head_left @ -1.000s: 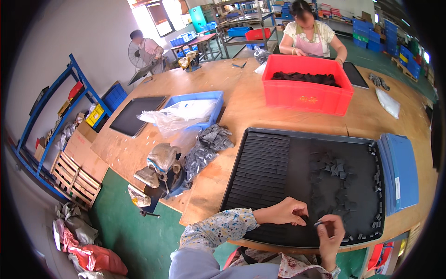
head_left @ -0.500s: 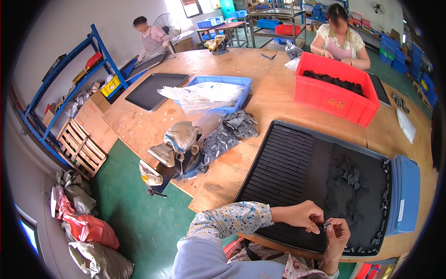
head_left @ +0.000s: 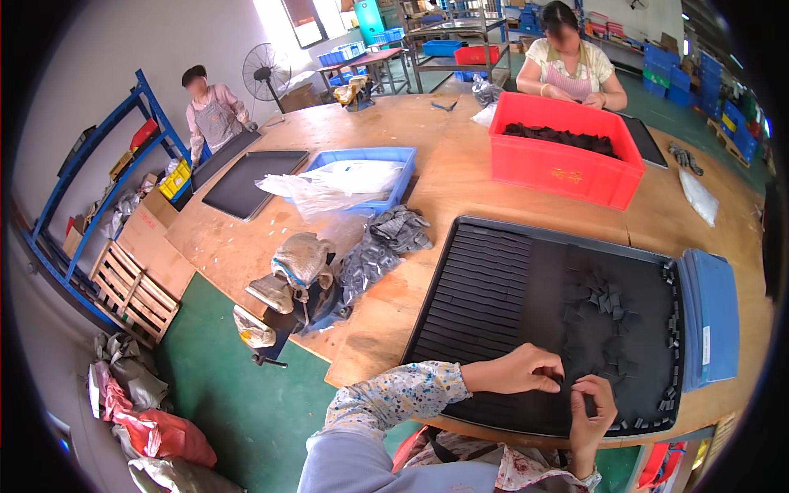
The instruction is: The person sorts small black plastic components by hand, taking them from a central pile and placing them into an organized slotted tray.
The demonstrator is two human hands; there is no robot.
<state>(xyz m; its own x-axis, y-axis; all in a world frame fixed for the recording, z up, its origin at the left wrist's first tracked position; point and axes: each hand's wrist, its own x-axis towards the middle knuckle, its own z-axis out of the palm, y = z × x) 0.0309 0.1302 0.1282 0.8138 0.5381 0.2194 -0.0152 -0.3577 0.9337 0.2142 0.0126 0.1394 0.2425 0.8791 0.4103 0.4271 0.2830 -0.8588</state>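
Both hands hover over the near part of a large black tray (head_left: 542,329). My left hand (head_left: 519,370) is closed, thumb and forefinger pinched, with a speck of something dark at the tips. Just right of it, my right hand (head_left: 593,407) curls with thumb and forefinger close together; what they hold, if anything, is too small to make out. Small dark flat pieces (head_left: 604,297) lie scattered on the tray's right half. More small dark pieces (head_left: 670,345) line its right edge. Long dark strips (head_left: 481,279) lie in rows on the left half.
Blue folder-like sheets (head_left: 708,320) stand against the tray's right side. Beyond it is a red bin (head_left: 567,156) of dark pieces. A covered vise (head_left: 300,267), bagged grey parts (head_left: 370,263) and a blue bin (head_left: 403,185) are leftward. Two co-workers are at the table's far side.
My hands have drawn slightly apart, and the small dark piece between my right fingertips no longer shows there. The view has shifted a little. The far-left co-worker's arms have lowered.
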